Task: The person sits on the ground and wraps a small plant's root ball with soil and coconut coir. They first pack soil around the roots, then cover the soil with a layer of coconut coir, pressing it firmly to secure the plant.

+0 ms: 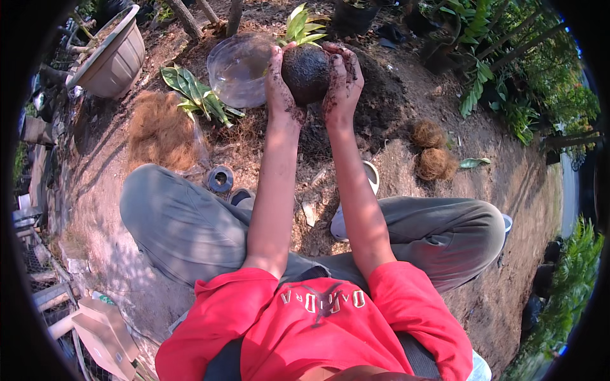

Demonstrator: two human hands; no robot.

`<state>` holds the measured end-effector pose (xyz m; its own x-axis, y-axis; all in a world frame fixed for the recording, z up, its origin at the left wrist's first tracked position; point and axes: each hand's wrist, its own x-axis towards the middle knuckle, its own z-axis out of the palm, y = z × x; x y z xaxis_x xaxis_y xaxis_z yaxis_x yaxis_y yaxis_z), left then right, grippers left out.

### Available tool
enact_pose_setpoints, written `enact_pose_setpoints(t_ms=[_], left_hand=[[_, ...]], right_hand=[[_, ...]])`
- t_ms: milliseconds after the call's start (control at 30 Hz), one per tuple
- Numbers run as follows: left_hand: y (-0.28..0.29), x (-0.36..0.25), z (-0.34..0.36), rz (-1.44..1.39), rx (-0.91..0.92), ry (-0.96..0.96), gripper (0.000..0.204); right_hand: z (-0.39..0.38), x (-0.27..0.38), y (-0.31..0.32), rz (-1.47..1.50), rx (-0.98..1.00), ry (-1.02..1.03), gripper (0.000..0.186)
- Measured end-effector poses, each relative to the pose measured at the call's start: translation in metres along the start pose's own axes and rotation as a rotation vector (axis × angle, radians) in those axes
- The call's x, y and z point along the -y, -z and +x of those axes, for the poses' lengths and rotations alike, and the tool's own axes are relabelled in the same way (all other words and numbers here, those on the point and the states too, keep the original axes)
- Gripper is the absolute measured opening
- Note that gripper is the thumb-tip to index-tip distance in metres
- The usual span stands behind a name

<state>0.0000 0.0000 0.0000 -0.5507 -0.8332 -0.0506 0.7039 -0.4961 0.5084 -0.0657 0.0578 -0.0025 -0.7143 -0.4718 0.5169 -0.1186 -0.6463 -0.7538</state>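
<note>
Between my two soil-smeared hands is a dark, round ball of soil point(305, 74), with a small green leafy plant point(304, 26) rising from its far side. My left hand point(280, 86) cups the ball's left side, and my right hand point(342, 82) curves round its right side. Just left of my left hand stands a clear round plastic basin point(235, 73) with what looks like water in it. Loose dark soil point(375, 105) is spread on the ground below and to the right of my hands.
Brown coconut fibre point(162, 130) lies in a heap at left, near cut green leaves point(194, 92). Two fibre balls point(436, 162) sit at right. A spool point(220, 180) rests by my left knee. A large plant pot point(113, 57) stands far left; potted plants line the far right.
</note>
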Motion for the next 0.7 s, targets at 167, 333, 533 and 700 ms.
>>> enact_pose_setpoints(t_ms=[167, 333, 533, 700], left_hand=[[0.001, 0.005, -0.003, 0.286, -0.004, -0.166, 0.038], [-0.033, -0.002, -0.019, 0.748, -0.007, -0.232, 0.041], [0.010, 0.008, -0.004, 0.476, -0.090, -0.205, 0.036], [0.001, 0.007, -0.008, -0.197, -0.020, 0.365, 0.055]], right_hand=[[-0.002, -0.005, 0.002, -0.182, 0.133, -0.009, 0.024], [-0.011, -0.017, 0.002, 0.481, -0.254, -0.344, 0.031], [-0.011, -0.013, 0.008, 0.772, -0.448, -0.542, 0.045], [-0.008, -0.011, 0.009, 0.082, -0.094, -0.091, 0.041]])
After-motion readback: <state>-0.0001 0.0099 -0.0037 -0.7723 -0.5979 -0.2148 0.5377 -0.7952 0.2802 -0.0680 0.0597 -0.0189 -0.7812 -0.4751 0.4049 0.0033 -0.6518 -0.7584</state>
